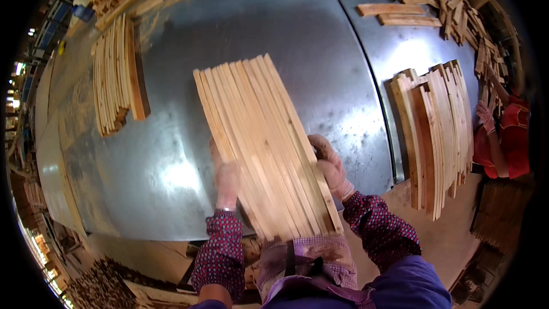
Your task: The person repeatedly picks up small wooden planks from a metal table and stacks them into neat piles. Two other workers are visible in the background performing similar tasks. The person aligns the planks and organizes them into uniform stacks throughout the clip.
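Note:
A bundle of pale wooden strips (260, 143), set side by side on edge, lies between my hands in the middle of the head view. Its near end reaches my apron, and its far ends are slightly uneven. My gloved left hand (225, 174) presses against the bundle's left side. On the opposite side, my gloved right hand (330, 166) grips the outer strip, its fingers curled along the edge. Both hands squeeze the strips together. Under the bundle is a smooth grey metal tabletop (177, 114).
Another row of strips (114, 74) lies to the left, near sawdust. At right stands a stack of longer strips (432, 137), past a dark seam (366, 57). Loose wood pieces (446, 0) heap at the far right. A person in red (506, 137) works at the right edge.

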`<state>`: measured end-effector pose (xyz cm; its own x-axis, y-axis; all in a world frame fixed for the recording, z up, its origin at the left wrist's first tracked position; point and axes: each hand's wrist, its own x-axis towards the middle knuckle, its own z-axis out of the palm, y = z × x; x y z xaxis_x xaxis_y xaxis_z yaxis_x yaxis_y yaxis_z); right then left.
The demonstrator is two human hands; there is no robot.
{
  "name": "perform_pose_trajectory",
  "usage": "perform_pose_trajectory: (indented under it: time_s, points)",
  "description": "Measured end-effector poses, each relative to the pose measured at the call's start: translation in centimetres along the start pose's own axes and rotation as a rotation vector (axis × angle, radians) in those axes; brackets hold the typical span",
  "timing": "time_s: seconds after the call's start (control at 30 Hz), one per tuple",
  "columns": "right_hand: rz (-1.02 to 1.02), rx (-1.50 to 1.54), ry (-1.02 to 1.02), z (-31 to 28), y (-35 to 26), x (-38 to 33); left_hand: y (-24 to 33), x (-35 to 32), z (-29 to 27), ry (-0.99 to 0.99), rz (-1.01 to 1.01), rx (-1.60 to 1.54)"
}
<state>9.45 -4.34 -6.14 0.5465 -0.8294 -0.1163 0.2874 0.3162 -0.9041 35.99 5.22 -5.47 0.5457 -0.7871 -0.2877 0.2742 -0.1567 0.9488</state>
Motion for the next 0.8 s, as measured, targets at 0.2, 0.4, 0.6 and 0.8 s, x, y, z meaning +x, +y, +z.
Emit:
perform_pose_trajectory:
  time_s: [0.2,0.4,0.6,0.8]
  points:
    - [-0.018,-0.517,0.137,-0.3,1.0,0.4,-0.7,1.3,1.1,0.002,-0.062,0.059]
    - [0.140,-1.040,0.058,-1.1,-0.6,1.2,1.0,0.7,-0.6,-0.104,-0.035,0.760]
    - [0.201,-1.206,0.145,0.6,-2.2,0.2,2.0,-5.2,1.1,0.073,-0.302,0.575]
    - [0.204,-1.040,0.203,1.0,-3.4,-3.5,-0.7,-9.2,-1.3,0.088,-0.253,0.446]
